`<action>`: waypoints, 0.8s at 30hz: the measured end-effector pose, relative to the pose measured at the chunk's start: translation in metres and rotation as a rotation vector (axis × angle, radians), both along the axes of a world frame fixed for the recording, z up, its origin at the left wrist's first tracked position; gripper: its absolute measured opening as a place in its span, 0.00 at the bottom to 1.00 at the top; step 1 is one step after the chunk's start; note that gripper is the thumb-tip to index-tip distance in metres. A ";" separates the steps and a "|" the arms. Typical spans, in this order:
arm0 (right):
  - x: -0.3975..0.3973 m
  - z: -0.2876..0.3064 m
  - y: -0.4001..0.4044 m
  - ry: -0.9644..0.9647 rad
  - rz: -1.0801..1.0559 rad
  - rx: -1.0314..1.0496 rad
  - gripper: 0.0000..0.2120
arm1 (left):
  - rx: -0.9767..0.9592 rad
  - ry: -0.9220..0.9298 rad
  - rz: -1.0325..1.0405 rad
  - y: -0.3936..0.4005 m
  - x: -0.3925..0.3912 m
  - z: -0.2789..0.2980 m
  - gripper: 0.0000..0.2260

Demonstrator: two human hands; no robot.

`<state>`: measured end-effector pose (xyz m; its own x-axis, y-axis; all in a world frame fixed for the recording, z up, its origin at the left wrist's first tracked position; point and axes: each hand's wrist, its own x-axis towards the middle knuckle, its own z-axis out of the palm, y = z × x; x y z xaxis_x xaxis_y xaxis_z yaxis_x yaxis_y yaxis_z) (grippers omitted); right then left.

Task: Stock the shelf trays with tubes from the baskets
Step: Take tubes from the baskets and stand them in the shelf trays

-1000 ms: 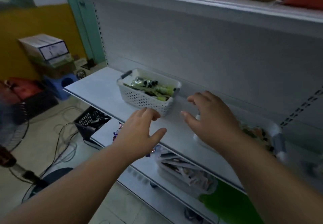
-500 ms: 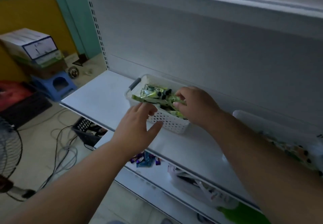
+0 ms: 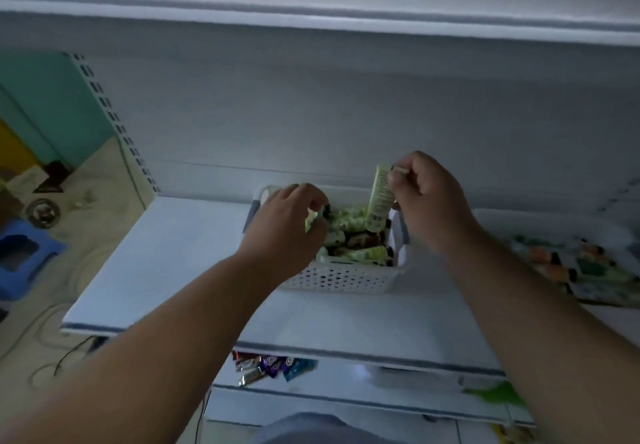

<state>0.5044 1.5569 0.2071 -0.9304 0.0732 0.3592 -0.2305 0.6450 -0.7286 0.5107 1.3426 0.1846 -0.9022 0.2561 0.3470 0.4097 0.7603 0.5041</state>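
Item, nearest: lower shelf [image 3: 346, 379], white, flat, with a loose scatter of foil-wrapped packets [image 3: 270, 367], glossy and crinkled, purple, blue and silver.

Item, above it: main shelf [image 3: 166, 270], a smooth white board edged with a pale strip. A white plastic basket [image 3: 341, 279] is seen standing on it, rectangular, its walls pierced with small holes, grey handles at either end. It is heaped with tubes [image 3: 360, 249], soft-bodied, pale green with dark caps, lying crosswise and overlapping.

Item, left hand [image 3: 287, 232]: lowered into the basket's left end, fingers curled down among the tubes. A tube end appears to be pinched, though the fingertips are hidden and the hold cannot be told for certain.

Item, right hand [image 3: 426, 201]: raised over the basket's right end, fingers and thumb pinched on the upper end of one pale green tube [image 3: 378, 197], which hangs nearly upright with its cap downward, its lower end just above the pile.

Item, right: a shelf tray [image 3: 571, 267], blurred, already carrying assorted tubes in green and orange.

Step judged in hand: picking tubes from the basket. The next move is judged to call for the lifted tube to be carried right and laid in the tray.

Item, farthest: matt grey back panel [image 3: 346, 114].
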 end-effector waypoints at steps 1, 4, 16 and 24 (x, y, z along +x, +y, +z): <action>0.003 -0.001 0.001 0.016 -0.041 -0.062 0.06 | -0.026 0.004 -0.054 0.006 -0.011 0.002 0.11; 0.020 -0.003 0.005 0.029 -0.169 -0.128 0.08 | -0.158 -0.027 -0.178 0.031 -0.036 0.009 0.11; 0.048 -0.005 0.029 -0.016 -0.276 -0.469 0.04 | -0.660 -0.127 -0.317 0.086 -0.067 -0.013 0.10; 0.063 0.003 0.049 -0.051 -0.258 -1.001 0.05 | -0.026 0.066 -0.290 0.072 -0.036 0.000 0.16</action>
